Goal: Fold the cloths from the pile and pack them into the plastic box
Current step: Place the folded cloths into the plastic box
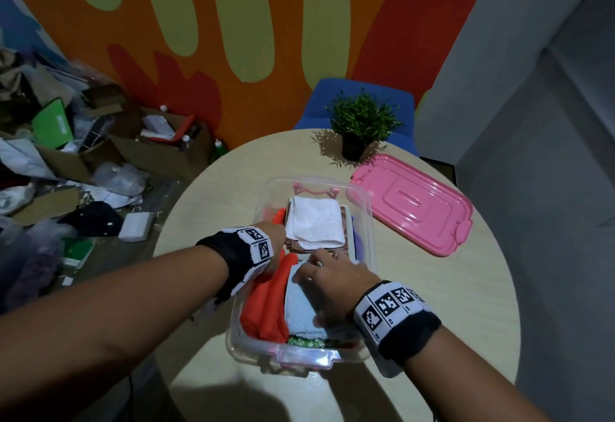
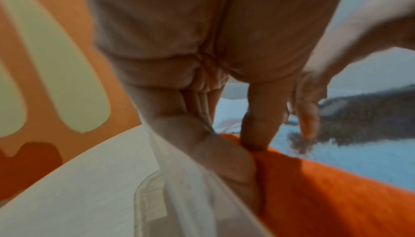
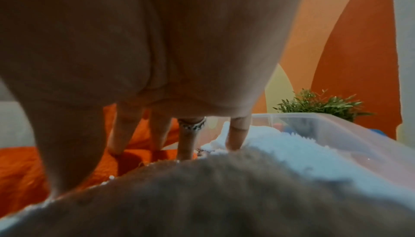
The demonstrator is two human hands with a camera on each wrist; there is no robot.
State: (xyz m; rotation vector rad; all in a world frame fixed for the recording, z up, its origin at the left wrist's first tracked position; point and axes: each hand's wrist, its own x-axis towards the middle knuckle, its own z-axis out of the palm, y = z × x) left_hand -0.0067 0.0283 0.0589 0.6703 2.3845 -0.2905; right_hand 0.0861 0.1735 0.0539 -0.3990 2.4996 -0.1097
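A clear plastic box (image 1: 368, 222) on the round table holds folded cloths: a white cloth (image 1: 314, 222) at the far end, an orange cloth (image 1: 266, 305) along the left wall and a light blue cloth (image 1: 301, 308) beside it. My left hand (image 1: 274, 238) reaches into the box's left side. In the left wrist view its fingers (image 2: 235, 169) run straight down between the box wall (image 2: 191, 196) and the orange cloth (image 2: 325, 196). My right hand (image 1: 327, 272) rests on the blue cloth, and its straight fingers (image 3: 235, 134) press into the blue cloth (image 3: 280, 152).
The pink lid (image 1: 412, 202) lies right of the box, with a small potted plant (image 1: 362, 122) behind it and a blue chair (image 1: 362, 89) beyond the table (image 1: 449, 305). Boxes and clutter (image 1: 66, 155) cover the floor at left.
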